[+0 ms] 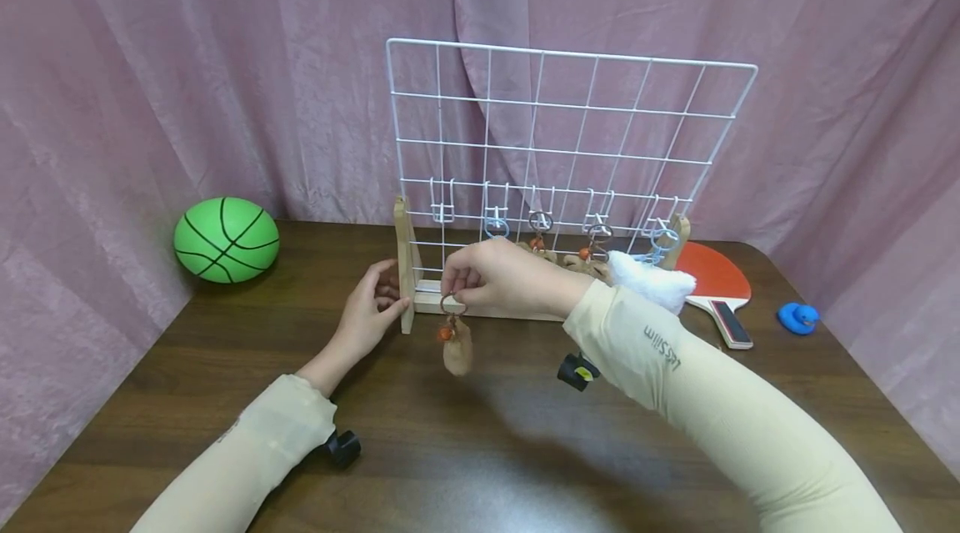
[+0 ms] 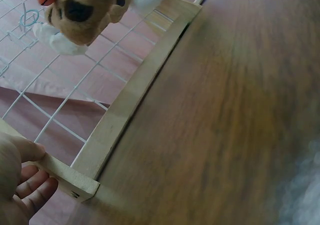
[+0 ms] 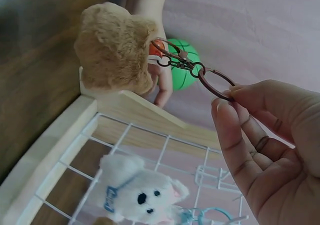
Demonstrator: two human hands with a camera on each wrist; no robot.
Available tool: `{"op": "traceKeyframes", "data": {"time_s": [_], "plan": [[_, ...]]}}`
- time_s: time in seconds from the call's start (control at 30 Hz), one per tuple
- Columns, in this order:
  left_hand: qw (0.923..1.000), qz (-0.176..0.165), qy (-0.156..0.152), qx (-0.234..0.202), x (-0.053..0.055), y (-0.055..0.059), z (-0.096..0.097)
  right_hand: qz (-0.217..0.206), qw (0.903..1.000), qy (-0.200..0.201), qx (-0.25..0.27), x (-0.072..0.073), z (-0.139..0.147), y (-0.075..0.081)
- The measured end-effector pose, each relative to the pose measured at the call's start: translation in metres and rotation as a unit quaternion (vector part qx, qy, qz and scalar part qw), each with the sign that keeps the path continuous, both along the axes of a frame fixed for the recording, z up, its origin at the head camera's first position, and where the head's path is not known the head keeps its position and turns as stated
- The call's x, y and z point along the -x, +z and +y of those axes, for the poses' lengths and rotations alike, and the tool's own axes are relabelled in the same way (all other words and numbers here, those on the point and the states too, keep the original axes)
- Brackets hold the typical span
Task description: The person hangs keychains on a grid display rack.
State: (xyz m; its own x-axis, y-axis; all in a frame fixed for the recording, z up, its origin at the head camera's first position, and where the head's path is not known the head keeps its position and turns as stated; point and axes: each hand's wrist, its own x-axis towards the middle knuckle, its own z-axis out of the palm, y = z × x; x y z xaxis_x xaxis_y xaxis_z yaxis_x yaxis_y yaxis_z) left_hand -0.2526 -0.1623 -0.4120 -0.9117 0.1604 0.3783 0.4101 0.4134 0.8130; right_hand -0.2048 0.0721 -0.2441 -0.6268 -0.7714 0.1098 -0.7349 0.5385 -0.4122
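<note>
My right hand [image 1: 510, 274] pinches the metal ring [image 3: 211, 91] of a plush keychain between thumb and fingertips. From the ring dangles a fuzzy brown plush [image 3: 112, 47] with an orange bell, in front of the rack's left part in the head view. My left hand [image 1: 366, 309] grips the wooden end post [image 2: 60, 172] of the rack, thumb on one side and fingers on the other. White wire grid [image 1: 536, 103] rises from this wooden stand. On its hooks hang several plush keychains, among them a white plush dog [image 3: 150, 195] with a blue ring and a brown plush [image 1: 588, 266].
A green ball [image 1: 227, 239] sits on the table [image 1: 480, 450] at the back left. To the rack's right lie a red table tennis paddle [image 1: 716, 266] and a blue rubber duck [image 1: 798, 318]. Behind everything hangs a pink curtain [image 1: 315, 57].
</note>
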Motion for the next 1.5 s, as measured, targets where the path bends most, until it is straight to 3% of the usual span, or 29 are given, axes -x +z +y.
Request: {"op": "traceKeyframes", "data": {"time_s": [0.17,0.4,0.8,1.5], "plan": [[1.0000,-0.002,0.000,-0.001,0.000,0.000,-0.001,-0.014,0.9997,-0.018,0.002,0.004,-0.001,0.009],[1.0000,-0.004,-0.001,0.000,0.000,0.001,0.000,0.021,0.9991,-0.026,0.026,0.011,-0.002,0.017],[1.0000,0.007,-0.003,0.001,0.002,0.001,-0.002,0.026,0.9971,-0.067,0.024,0.022,-0.007,0.032],[1.0000,0.008,0.002,0.005,0.001,-0.001,0.000,0.021,0.9935,-0.106,0.034,0.046,-0.014,0.035]]}}
